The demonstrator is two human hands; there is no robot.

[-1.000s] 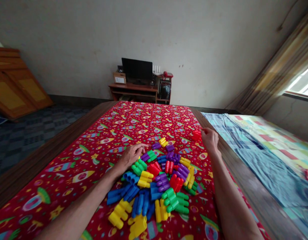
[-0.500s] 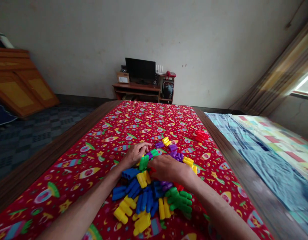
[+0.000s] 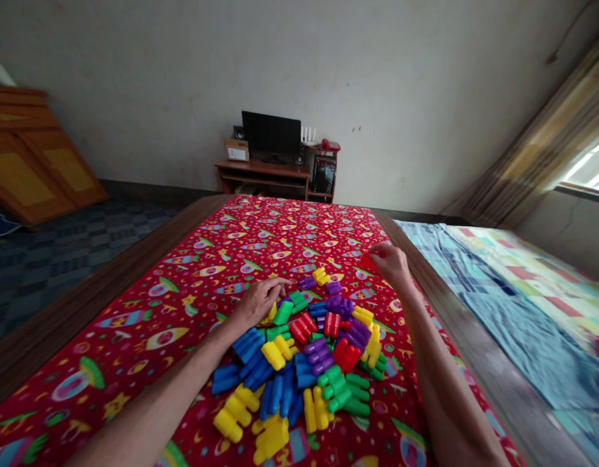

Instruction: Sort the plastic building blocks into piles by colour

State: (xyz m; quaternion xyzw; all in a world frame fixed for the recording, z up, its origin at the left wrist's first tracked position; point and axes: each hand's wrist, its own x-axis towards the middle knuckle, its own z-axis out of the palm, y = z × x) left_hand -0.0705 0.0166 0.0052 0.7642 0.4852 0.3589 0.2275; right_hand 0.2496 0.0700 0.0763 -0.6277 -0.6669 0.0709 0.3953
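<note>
I can't read any txt, nos. or brands here: the label on the cardboard box (image 3: pixel 236 150) on the far desk (image 3: pixel 274 174) is too small & blurry, and I make out no print on the toy blocks (image 3: pixel 306 353).

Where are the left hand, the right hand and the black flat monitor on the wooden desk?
left hand (image 3: pixel 259 300): head view, back of the hand.
right hand (image 3: pixel 392 264): head view, back of the hand.
black flat monitor (image 3: pixel 271 137): head view, middle of the screen.
</note>
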